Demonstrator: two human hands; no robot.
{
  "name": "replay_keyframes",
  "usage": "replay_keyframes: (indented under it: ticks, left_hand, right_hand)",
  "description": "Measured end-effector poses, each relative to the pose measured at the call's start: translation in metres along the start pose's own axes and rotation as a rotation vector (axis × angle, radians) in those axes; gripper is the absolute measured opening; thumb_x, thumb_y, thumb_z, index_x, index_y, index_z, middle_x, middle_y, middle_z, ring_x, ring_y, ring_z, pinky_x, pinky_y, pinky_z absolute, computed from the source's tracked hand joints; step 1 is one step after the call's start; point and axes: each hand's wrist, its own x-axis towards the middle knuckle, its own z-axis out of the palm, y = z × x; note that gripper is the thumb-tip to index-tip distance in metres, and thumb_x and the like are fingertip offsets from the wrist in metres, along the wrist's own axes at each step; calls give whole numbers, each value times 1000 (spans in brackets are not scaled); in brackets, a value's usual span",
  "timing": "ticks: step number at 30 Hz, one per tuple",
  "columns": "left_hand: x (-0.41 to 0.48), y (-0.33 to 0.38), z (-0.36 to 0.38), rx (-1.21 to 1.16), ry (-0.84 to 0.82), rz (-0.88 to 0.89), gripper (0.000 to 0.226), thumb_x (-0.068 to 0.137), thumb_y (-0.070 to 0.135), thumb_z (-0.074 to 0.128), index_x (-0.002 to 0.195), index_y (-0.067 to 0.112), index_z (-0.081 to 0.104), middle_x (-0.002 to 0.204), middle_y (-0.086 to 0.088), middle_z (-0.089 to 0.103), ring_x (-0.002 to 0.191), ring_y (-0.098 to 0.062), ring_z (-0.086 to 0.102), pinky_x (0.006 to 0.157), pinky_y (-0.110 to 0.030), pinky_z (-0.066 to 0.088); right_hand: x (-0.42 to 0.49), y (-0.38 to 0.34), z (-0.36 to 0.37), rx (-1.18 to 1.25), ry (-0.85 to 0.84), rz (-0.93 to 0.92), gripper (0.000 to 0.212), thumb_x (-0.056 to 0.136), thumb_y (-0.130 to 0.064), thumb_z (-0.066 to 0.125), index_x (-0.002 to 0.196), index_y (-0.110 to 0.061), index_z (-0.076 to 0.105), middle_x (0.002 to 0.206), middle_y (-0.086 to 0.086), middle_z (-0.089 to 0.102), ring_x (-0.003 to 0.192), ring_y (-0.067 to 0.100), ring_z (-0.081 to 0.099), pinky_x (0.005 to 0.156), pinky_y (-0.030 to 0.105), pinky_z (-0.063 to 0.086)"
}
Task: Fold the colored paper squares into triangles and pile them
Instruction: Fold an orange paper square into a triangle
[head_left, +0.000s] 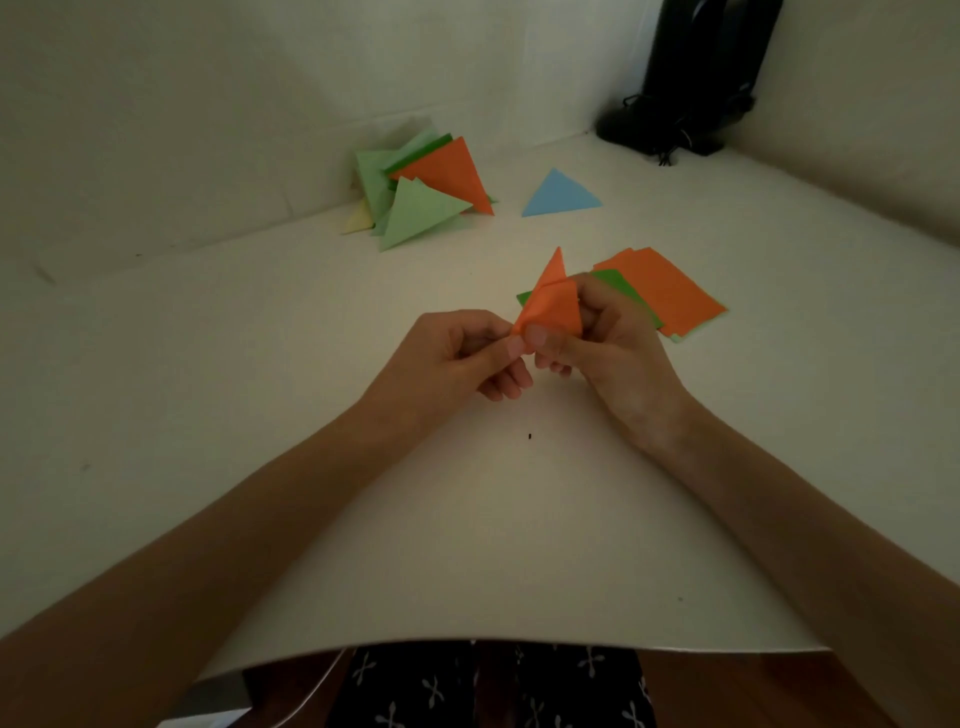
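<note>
- Triangle pile (422, 193): behind and left of the square stack (670, 291), well apart.
- Left hand (457, 356): pinches the orange sheet (553, 307) at its near corner.
- Sheet: half-folded, airborne, just left of the stack.
- Right hand (615, 353): pinches the same sheet.
- Next, probably: match corners, crease, pile.
</note>
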Motion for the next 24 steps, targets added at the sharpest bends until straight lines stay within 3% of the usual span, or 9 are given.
replay_keyframes:
  ticks: [6, 13, 16, 20, 24]
  left_hand:
    - [3, 0, -7, -80, -68, -92, 18, 93, 3, 49, 81, 4, 62, 65, 2, 69, 58, -7, 63, 59, -16, 51]
    - [2, 0, -11, -34, -124, -133, 17, 93, 3, 51, 82, 5, 64, 66, 1, 69, 60, -8, 64, 60, -17, 52]
    - [2, 2, -16, 27, -173, -141, 15, 91, 5, 55, 81, 9, 66, 66, 1, 68, 59, -10, 61, 59, -19, 52]
    - [1, 3, -15, 36, -159, -137, 22, 94, 14, 51, 78, 9, 65, 66, 1, 68, 56, -10, 58, 55, -19, 49]
    - [4, 3, -13, -130, -74, -206, 23, 94, 21, 49, 86, 6, 65, 71, -4, 71, 60, -10, 63, 55, -18, 50]
  right_hand:
    - [4, -2, -14, 84, -183, 156, 11, 80, -15, 60, 87, -7, 61, 67, 2, 67, 58, 10, 58, 56, 19, 46]
    - [3, -7, -18, -8, -216, 212, 16, 83, -23, 62, 89, -8, 63, 71, 6, 70, 59, 14, 63, 54, 22, 49]
    - [3, -10, -18, 29, -114, 272, 25, 85, -37, 55, 84, -13, 63, 69, 7, 67, 58, 17, 60, 50, 26, 45]
    - [3, -7, -16, -6, 1, 171, 15, 86, -19, 59, 72, -15, 63, 63, -2, 58, 57, 9, 54, 47, 23, 44]
    - [4, -9, -17, 51, 38, 98, 14, 77, -25, 63, 77, -18, 75, 78, 3, 67, 68, 15, 57, 52, 21, 47]
